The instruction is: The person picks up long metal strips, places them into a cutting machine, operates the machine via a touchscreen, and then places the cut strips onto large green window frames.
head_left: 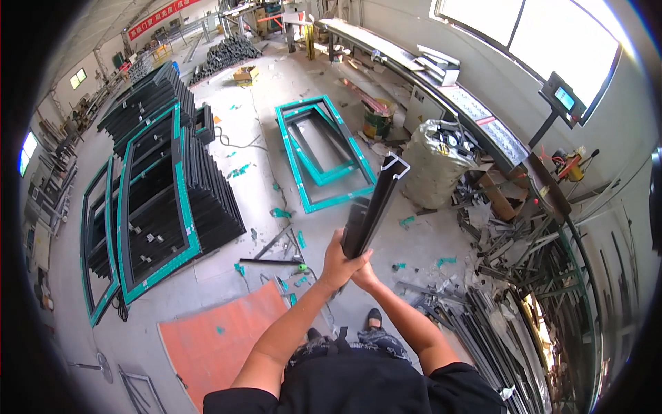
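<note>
A bundle of long black metal profiles [378,207] stands tilted in front of me, its cut end pointing up and away. My left hand [338,264] is closed round its lower part from the left. Just beside and partly behind it, my right hand [365,273] grips the same profiles; some of its fingers are hidden. At least one shorter black piece lies alongside the longer one. Below my hands the lower end of the bundle is mostly covered by my arms.
Teal-edged frames [303,209] lie on the floor ahead. Stacked black frames [214,200] stand at the left. An orange mat [227,345] lies near my feet. On the right are a filled white sack [427,169], a long workbench [507,152] and piled offcuts [483,331].
</note>
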`<move>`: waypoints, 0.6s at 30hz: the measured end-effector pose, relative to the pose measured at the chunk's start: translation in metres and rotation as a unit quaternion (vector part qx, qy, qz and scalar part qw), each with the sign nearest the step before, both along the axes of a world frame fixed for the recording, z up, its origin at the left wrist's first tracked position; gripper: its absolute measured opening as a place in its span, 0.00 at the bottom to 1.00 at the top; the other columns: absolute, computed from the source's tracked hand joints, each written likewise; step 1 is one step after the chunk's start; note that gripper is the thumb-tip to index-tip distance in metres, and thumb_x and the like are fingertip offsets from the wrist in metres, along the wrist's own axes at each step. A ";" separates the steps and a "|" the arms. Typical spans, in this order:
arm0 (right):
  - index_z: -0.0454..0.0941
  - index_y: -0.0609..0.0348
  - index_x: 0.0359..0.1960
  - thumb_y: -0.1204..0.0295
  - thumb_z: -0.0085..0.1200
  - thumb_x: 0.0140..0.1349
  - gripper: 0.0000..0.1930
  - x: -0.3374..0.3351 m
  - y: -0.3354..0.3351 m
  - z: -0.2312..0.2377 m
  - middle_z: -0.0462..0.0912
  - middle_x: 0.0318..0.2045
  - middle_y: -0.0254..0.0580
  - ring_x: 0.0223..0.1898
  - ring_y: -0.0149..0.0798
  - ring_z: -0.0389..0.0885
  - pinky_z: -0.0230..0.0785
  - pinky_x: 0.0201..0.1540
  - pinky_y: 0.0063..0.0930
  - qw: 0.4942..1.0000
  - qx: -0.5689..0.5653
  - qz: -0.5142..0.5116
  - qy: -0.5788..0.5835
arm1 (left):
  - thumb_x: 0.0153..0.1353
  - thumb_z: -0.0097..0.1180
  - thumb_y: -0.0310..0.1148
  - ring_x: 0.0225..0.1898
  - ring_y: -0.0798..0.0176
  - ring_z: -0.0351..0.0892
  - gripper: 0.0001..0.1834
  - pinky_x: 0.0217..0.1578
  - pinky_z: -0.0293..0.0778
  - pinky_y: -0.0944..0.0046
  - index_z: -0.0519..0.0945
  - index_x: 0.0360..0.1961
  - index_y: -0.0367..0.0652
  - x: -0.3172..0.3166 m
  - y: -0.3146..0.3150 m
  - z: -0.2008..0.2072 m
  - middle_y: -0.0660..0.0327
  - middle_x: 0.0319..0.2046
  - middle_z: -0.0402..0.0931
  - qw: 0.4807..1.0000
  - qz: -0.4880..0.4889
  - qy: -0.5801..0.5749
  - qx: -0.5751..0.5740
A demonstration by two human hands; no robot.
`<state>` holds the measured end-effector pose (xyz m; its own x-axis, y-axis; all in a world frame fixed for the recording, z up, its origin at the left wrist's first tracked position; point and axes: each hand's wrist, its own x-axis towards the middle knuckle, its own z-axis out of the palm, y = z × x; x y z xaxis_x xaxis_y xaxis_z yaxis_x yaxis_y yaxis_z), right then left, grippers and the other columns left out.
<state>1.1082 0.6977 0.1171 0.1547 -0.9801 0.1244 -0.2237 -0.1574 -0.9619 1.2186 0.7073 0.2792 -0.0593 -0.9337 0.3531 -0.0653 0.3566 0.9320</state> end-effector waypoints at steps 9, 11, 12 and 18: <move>0.77 0.63 0.35 0.73 0.60 0.50 0.11 -0.007 -0.002 0.065 0.81 0.28 0.42 0.32 0.26 0.74 0.71 0.35 0.29 0.998 0.032 0.042 -0.026 | 0.45 0.72 0.40 0.36 0.65 0.73 0.30 0.40 0.70 0.65 0.68 0.43 0.39 0.003 0.000 0.001 0.60 0.34 0.74 0.999 -0.016 0.028 0.043; 0.77 0.62 0.36 0.75 0.58 0.52 0.09 -0.008 0.000 0.070 0.81 0.29 0.40 0.33 0.27 0.75 0.71 0.37 0.30 0.997 0.048 0.060 -0.004 | 0.46 0.72 0.39 0.36 0.66 0.73 0.30 0.40 0.70 0.65 0.68 0.44 0.39 0.006 0.003 0.001 0.60 0.34 0.75 0.998 -0.017 0.020 0.054; 0.77 0.61 0.37 0.75 0.58 0.52 0.09 -0.007 0.001 0.071 0.81 0.30 0.41 0.34 0.28 0.76 0.71 0.38 0.30 0.997 0.043 0.067 -0.017 | 0.46 0.72 0.38 0.36 0.66 0.74 0.29 0.40 0.70 0.65 0.69 0.44 0.39 0.006 0.005 0.002 0.60 0.34 0.75 0.999 -0.016 0.018 0.046; 0.78 0.57 0.40 0.75 0.57 0.53 0.11 -0.005 0.002 0.074 0.81 0.35 0.40 0.38 0.29 0.76 0.71 0.42 0.30 0.993 0.060 0.097 -0.021 | 0.47 0.71 0.36 0.37 0.67 0.74 0.27 0.41 0.70 0.67 0.70 0.44 0.40 0.015 0.012 0.007 0.61 0.35 0.75 0.998 -0.027 0.041 0.048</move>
